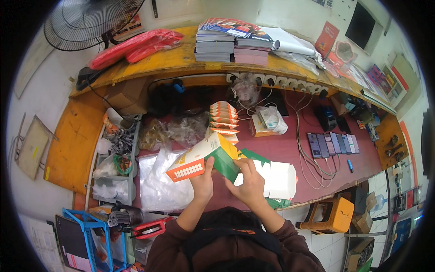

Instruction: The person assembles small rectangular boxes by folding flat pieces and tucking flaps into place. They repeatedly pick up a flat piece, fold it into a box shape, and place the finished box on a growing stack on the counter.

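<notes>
A printed cardboard box [199,156] in white, orange, yellow and green hangs tilted above the table in front of me. My left hand [202,185] grips it from below, the thumb up along its side. At the green end, my right hand [250,182] has its thumb and fingers closed on the edge of a green flap. Just beyond stands a row of nested orange-and-white boxes [223,115]. Flat unfolded cartons [282,179], white inside with green outer faces, lie to the right of and partly beneath my right hand.
Clear plastic bags [163,181] cover the table's left part, beside a grey bin [135,156] of bags. Several phones [333,144] with charging cables lie at right. Paper stacks [215,47] sit on the raised shelf. An orange stool [328,215] stands below right.
</notes>
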{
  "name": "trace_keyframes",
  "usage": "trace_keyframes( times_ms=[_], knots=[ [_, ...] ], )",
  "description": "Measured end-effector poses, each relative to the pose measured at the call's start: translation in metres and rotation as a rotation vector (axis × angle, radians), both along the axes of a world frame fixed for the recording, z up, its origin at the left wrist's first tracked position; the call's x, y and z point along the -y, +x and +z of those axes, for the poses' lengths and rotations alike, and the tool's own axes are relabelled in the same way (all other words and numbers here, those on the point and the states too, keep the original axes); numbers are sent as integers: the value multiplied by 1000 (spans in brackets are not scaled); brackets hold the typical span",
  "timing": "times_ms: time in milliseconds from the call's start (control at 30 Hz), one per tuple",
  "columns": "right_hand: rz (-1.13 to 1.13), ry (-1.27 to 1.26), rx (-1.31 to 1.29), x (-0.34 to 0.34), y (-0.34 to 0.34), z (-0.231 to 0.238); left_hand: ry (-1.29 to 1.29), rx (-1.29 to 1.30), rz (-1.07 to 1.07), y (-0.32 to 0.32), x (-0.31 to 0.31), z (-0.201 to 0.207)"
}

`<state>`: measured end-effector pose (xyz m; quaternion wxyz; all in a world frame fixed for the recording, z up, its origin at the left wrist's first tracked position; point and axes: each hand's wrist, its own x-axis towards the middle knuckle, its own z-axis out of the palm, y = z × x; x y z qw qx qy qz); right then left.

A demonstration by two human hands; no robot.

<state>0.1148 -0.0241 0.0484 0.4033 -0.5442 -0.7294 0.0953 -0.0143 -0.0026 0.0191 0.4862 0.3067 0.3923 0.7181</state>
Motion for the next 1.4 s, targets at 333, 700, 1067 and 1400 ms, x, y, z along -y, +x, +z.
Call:
trace_keyframes(
  times_ms=[333, 700, 1067, 1400],
  knots=[
    [98, -146, -794, -8, 12, -7, 503, -1353, -265, -12, 17, -19],
    [26, 55, -613, -7, 1, 2, 173, -438, -258, 8, 17, 8],
    [85, -20, -817, 5, -19, -8, 31, -190, -355, 3, 12, 18],
    [-4, 207, -153, -22, 18, 24, 420, -1146, -357, 2, 16, -6]
  ],
)
